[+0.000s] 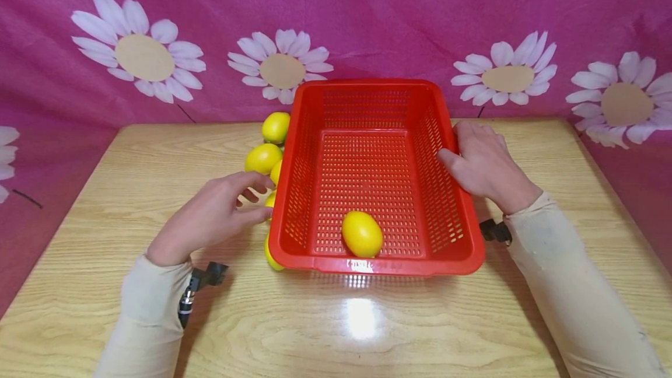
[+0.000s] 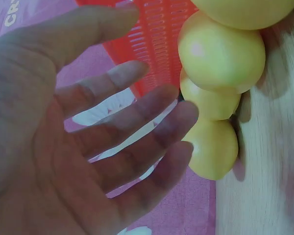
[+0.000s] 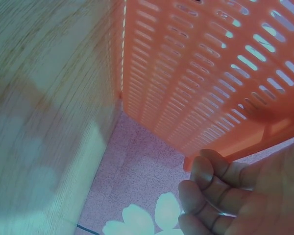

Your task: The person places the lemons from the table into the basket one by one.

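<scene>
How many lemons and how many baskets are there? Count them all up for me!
Yellow lemons: 6 (1 inside, 5 outside on the left, some partly hidden)
Red plastic basket: 1
Total I can see: 7

The basket [image 1: 430, 266] is red and the fruits [image 1: 362, 234] are yellow. White flowers [image 1: 144, 58] dot the pink cloth [image 1: 378, 10]. The tabletop [image 1: 420, 331] is tan.

Red basket [image 1: 364, 174]; one yellow fruit [image 1: 362, 234] inside

Yellow fruits [image 1: 276, 172] partly behind basket [image 1: 420, 266]
</scene>
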### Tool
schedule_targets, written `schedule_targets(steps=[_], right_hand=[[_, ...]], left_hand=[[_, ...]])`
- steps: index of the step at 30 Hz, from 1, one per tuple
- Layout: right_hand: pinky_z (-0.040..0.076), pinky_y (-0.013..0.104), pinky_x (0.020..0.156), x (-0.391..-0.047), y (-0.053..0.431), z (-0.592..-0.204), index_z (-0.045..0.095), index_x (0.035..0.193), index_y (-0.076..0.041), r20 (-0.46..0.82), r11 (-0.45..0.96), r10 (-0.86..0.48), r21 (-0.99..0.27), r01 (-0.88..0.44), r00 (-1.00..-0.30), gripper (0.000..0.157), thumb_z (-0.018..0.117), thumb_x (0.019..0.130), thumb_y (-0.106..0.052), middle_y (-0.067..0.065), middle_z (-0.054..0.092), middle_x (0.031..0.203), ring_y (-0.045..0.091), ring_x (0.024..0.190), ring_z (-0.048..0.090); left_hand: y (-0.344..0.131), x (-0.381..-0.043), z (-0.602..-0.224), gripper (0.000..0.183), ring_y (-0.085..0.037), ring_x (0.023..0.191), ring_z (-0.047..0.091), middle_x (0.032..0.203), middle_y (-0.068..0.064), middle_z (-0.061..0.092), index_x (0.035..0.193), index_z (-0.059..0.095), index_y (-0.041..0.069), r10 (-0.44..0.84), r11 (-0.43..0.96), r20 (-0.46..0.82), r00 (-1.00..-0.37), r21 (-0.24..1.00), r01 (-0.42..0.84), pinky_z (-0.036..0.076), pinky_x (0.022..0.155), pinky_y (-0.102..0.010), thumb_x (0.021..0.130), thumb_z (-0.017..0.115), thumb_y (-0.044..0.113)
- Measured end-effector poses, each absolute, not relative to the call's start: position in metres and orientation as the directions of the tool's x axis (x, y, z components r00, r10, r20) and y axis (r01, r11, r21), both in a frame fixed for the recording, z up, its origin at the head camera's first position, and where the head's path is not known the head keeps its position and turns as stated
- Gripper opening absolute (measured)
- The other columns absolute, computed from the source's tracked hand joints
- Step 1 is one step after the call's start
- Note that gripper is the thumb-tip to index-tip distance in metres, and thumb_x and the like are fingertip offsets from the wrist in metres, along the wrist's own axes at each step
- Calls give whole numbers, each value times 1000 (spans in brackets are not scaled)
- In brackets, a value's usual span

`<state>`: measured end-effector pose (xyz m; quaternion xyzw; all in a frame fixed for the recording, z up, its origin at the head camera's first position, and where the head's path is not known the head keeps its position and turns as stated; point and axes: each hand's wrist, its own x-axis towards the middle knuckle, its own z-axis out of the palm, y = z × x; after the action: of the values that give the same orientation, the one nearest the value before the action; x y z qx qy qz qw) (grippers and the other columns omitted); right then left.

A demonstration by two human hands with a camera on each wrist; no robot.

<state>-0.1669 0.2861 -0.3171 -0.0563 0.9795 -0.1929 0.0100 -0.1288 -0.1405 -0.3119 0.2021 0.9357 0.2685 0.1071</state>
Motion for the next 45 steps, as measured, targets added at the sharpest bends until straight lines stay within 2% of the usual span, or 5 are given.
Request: schedule_targets(steps=[10, 16, 22, 35, 45], right_hand=[[39, 43, 78, -167, 286, -318, 55, 122, 2, 1, 916, -109, -388, -101, -994, 39, 48, 99, -29, 19, 58, 104, 35, 97, 51], [41, 43, 77, -167, 287, -319, 55, 122, 2, 11, 917, -114, -384, -110, -993, 38, 49, 99, -28, 19, 59, 103, 34, 97, 51], [42, 41, 75, -167, 287, -318, 55, 123, 1, 9, 917, -117, -383, -112, -993, 39, 49, 99, -29, 19, 60, 102, 34, 95, 52], [40, 44, 77, -167, 287, -318, 56, 120, 2, 19, 921, -118, -373, -116, -993, 38, 48, 99, -28, 19, 59, 101, 35, 96, 52], [40, 44, 77, -167, 287, -318, 56, 119, 2, 25, 922, -117, -368, -118, -993, 37, 48, 98, -28, 19, 58, 101, 35, 96, 52]], left_hand=[[-141, -127, -311, 31, -15, 94, 63, 101, 2, 72, 121, 69, 21, 536, 745, -182, -825, 562, 360, 57, 78, -29, 92, 78, 26], [-141, -126, -312, 32, -11, 84, 60, 91, 5, 69, 124, 68, 21, 600, 718, -191, -777, 557, 417, 53, 72, -25, 94, 75, 27], [-138, -126, -315, 33, -12, 86, 60, 90, 7, 68, 124, 66, 23, 623, 706, -218, -752, 571, 419, 55, 77, -27, 93, 76, 28], [-133, -122, -318, 46, -11, 101, 73, 114, 6, 78, 137, 64, 25, 632, 701, -308, -711, 618, 355, 60, 94, -39, 94, 76, 35], [-126, -118, -323, 30, -11, 82, 61, 100, 6, 75, 119, 71, 22, 631, 720, -339, -698, 591, 364, 52, 81, -30, 91, 78, 33]])
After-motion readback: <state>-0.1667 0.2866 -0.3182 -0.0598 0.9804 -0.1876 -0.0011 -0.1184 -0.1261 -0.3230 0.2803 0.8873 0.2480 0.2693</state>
